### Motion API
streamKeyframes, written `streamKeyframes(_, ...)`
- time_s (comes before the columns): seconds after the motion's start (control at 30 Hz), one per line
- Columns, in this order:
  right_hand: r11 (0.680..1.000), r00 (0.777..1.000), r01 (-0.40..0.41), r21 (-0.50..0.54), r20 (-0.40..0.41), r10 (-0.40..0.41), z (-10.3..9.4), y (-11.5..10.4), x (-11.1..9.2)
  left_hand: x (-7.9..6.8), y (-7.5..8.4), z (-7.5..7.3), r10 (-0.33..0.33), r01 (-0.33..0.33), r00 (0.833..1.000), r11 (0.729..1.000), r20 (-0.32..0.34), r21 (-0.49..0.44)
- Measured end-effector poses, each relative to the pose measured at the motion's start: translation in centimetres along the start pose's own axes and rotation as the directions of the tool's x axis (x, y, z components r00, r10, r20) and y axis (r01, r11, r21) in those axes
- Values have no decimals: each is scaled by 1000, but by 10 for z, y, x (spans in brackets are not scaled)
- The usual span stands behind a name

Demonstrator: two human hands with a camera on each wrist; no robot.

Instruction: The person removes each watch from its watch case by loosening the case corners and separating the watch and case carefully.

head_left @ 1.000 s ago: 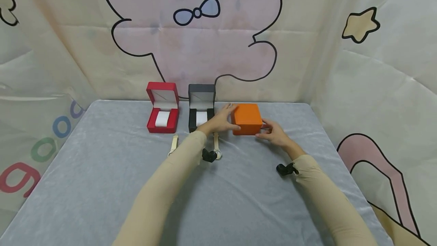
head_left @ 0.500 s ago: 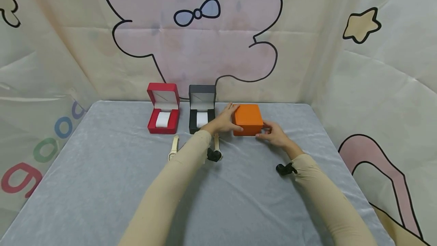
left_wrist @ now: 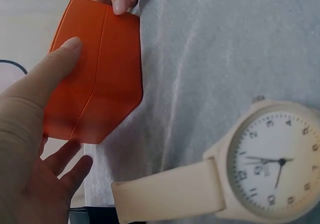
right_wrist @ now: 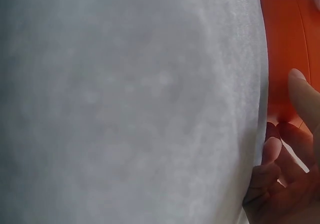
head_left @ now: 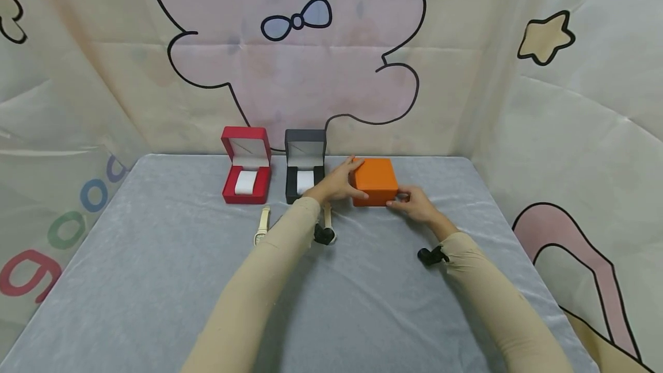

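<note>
A closed orange watch box (head_left: 375,182) stands toward the back of the table. My left hand (head_left: 335,183) grips its left side, thumb at the front and fingers reaching behind. My right hand (head_left: 417,206) holds the right side, its thumb at the lower front corner. In the left wrist view, the left thumb (left_wrist: 62,59) lies on the front face across the lid seam. The right thumb (right_wrist: 304,97) presses the front face in the right wrist view. A cream watch (left_wrist: 272,159) lies in front of the boxes, its face partly covered by my left wrist camera in the head view.
Left of the orange box stand an open black watch box (head_left: 292,183) and an open red watch box (head_left: 262,184), each with a white cushion. Another cream watch (head_left: 263,224) lies before them, partly behind my left sleeve. Grey cloth (head_left: 362,304) covers the table; printed curtains enclose it.
My left forearm has shifted slightly right, bringing its wrist camera over the second watch's face. The right fingers sit a little closer around the box. The box stays in place.
</note>
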State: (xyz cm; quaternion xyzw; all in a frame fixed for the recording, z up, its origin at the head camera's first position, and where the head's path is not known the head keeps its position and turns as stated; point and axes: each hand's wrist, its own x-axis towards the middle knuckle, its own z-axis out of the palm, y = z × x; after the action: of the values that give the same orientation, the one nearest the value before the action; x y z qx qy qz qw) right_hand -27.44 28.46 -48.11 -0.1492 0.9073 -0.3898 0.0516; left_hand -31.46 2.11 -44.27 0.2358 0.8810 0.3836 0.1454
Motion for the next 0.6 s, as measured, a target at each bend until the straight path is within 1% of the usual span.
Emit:
streamKeyframes(0.17, 1000, 1000, 0, -5, 7, 0, -1, 1, 1, 1, 1, -1, -10, 11, 1000, 999, -13, 38)
streamKeyframes(0.4, 1000, 1000, -3, -22, 16, 4, -3, 0, 0, 0, 2, 0, -22, 22, 999, 1000, -26, 10)
streamKeyframes(0.6, 1000, 1000, 18, -9, 7, -18, -1, -2, -1, 1, 1, -1, -35, 36, 999, 999, -36, 31)
